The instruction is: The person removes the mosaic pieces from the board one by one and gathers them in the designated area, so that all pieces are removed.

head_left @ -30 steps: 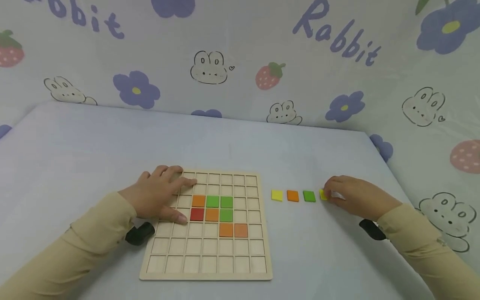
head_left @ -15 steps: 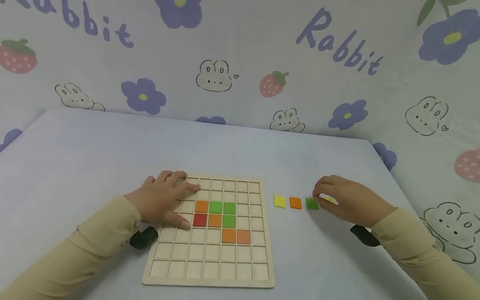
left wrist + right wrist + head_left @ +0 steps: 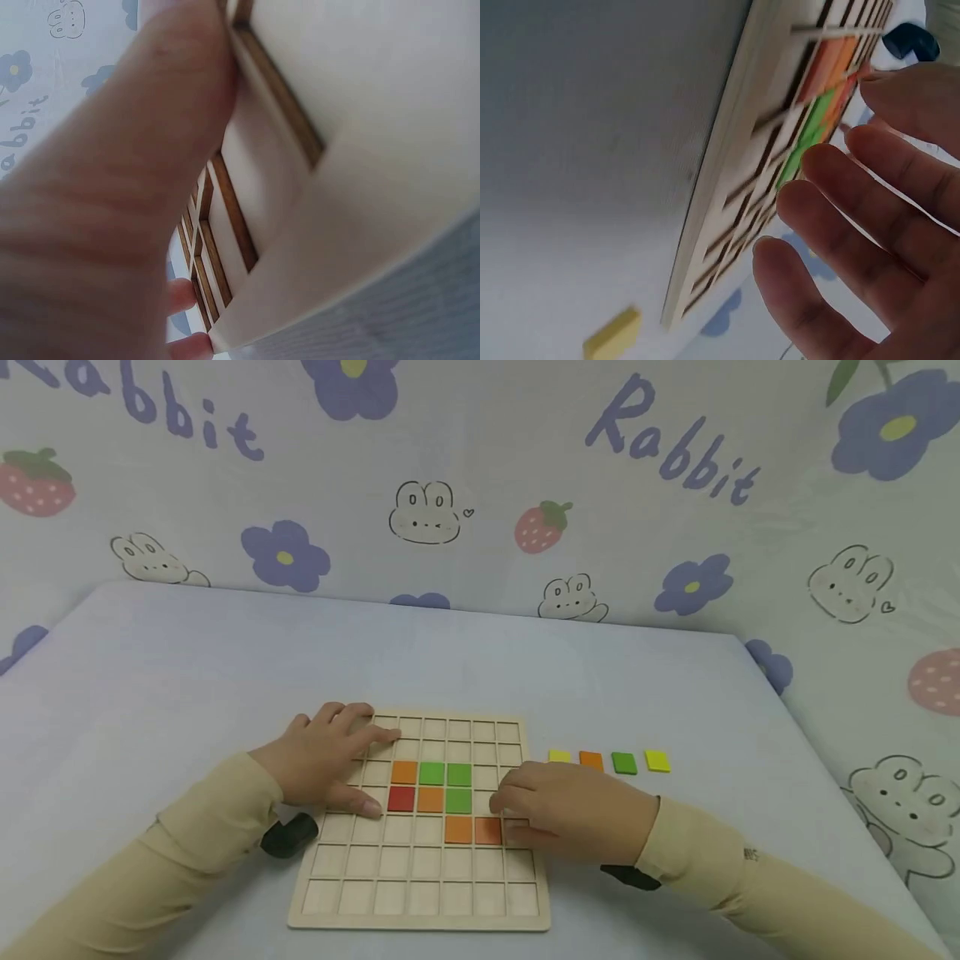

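Note:
A wooden grid board (image 3: 420, 929) lies on the table. My left hand (image 3: 315, 762) rests over its left side with fingers spread; the left wrist view shows the thumb (image 3: 180, 82) large against the grid. Coloured square tiles sit in the middle cells: a red tile (image 3: 401, 799), green ones such as the corner green tile (image 3: 459, 773), and orange ones including a paler orange tile (image 3: 487, 830). Over the board's right edge hovers my right hand (image 3: 581, 810). Its loosely bent fingers (image 3: 859, 214) show nothing between them in the right wrist view.
Right of the board runs a row of loose tiles: a yellow tile (image 3: 559, 756), partly hidden by the hand, an orange tile (image 3: 591, 761), a green tile (image 3: 624, 763) and another yellow tile (image 3: 657, 762). A patterned cloth (image 3: 480, 468) hangs behind the table.
My right hand has left the row of loose tiles and moved left to the board's right side. The row's far-right yellow tile is now uncovered. My left hand stays at the board.

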`<control>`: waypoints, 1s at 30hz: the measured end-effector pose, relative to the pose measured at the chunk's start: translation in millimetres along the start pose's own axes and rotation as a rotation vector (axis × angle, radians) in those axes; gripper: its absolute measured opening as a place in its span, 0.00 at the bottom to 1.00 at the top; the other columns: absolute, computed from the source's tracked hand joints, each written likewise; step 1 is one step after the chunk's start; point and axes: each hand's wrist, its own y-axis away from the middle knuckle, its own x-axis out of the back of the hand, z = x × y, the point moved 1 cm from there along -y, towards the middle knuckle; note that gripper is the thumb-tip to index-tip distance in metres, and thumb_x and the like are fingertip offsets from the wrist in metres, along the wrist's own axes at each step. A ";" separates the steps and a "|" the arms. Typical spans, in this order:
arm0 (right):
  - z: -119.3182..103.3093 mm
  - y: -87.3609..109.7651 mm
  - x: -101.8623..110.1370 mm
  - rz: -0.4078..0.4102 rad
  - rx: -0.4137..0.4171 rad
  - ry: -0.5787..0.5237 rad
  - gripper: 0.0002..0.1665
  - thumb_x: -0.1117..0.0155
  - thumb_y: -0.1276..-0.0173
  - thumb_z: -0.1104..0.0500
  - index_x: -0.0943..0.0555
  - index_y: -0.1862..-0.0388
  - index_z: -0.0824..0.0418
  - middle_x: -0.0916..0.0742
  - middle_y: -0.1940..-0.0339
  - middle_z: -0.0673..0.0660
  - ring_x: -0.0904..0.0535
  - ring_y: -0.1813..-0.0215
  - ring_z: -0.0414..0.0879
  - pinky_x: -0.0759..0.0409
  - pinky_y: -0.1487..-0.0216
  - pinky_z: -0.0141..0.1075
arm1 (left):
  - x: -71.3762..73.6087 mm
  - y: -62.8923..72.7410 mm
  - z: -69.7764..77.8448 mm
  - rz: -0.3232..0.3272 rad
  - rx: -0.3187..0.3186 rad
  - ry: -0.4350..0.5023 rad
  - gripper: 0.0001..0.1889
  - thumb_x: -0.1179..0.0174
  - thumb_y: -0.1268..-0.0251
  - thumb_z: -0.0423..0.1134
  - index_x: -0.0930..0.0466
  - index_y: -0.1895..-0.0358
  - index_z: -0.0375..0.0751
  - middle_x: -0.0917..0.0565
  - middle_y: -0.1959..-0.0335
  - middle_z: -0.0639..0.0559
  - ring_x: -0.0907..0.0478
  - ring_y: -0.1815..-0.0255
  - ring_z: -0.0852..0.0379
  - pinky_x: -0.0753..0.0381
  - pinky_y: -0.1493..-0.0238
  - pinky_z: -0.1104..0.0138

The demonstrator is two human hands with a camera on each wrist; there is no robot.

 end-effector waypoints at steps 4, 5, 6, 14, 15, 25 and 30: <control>-6.0 -9.5 -7.2 -0.075 -0.003 0.010 0.12 0.36 0.33 0.52 0.22 0.52 0.51 0.18 0.58 0.44 0.24 0.59 0.36 0.24 0.55 0.27 | 1.6 0.5 1.6 -0.001 0.002 0.003 0.47 0.43 0.51 0.74 0.39 0.29 0.52 0.40 0.32 0.37 0.40 0.35 0.33 0.31 0.53 0.42; -6.7 -10.6 -8.1 -0.084 -0.004 0.017 0.13 0.37 0.32 0.52 0.22 0.51 0.51 0.18 0.57 0.44 0.23 0.59 0.36 0.24 0.54 0.27 | 2.3 0.6 1.8 -0.002 0.003 0.002 0.47 0.43 0.51 0.74 0.39 0.29 0.52 0.40 0.32 0.37 0.40 0.35 0.33 0.31 0.53 0.43; -7.1 -11.5 -8.7 -0.084 0.000 0.024 0.12 0.36 0.33 0.52 0.22 0.52 0.51 0.18 0.57 0.44 0.23 0.59 0.36 0.24 0.54 0.27 | 3.3 0.7 2.2 0.001 0.002 0.000 0.47 0.43 0.51 0.74 0.39 0.29 0.52 0.40 0.32 0.37 0.40 0.35 0.34 0.31 0.53 0.43; -5.9 -12.1 -9.5 -0.038 0.015 -0.016 0.13 0.35 0.34 0.52 0.22 0.52 0.52 0.19 0.57 0.44 0.24 0.56 0.34 0.25 0.51 0.24 | 4.6 -0.6 1.7 -0.015 0.022 0.006 0.47 0.42 0.51 0.74 0.40 0.29 0.53 0.40 0.32 0.38 0.41 0.34 0.35 0.32 0.50 0.42; -5.6 -12.0 -9.9 -0.035 0.018 -0.024 0.13 0.35 0.34 0.52 0.22 0.52 0.52 0.19 0.57 0.44 0.24 0.56 0.34 0.25 0.51 0.24 | 4.0 -0.9 1.4 -0.018 0.024 0.008 0.47 0.42 0.52 0.74 0.40 0.29 0.54 0.40 0.31 0.39 0.41 0.33 0.35 0.32 0.50 0.42; -5.1 -13.2 -12.7 -0.068 0.018 -0.022 0.16 0.36 0.33 0.55 0.23 0.48 0.52 0.18 0.55 0.45 0.23 0.54 0.35 0.25 0.49 0.26 | 2.6 0.2 2.0 -0.029 0.037 0.016 0.47 0.41 0.52 0.73 0.39 0.29 0.53 0.40 0.31 0.39 0.42 0.33 0.36 0.33 0.47 0.41; -5.9 -12.4 -12.7 -0.095 0.032 -0.030 0.14 0.39 0.31 0.54 0.23 0.46 0.48 0.19 0.57 0.45 0.24 0.57 0.36 0.24 0.54 0.26 | 3.4 1.3 2.8 -0.035 0.042 0.022 0.48 0.41 0.52 0.73 0.39 0.29 0.53 0.40 0.31 0.38 0.42 0.33 0.36 0.33 0.47 0.40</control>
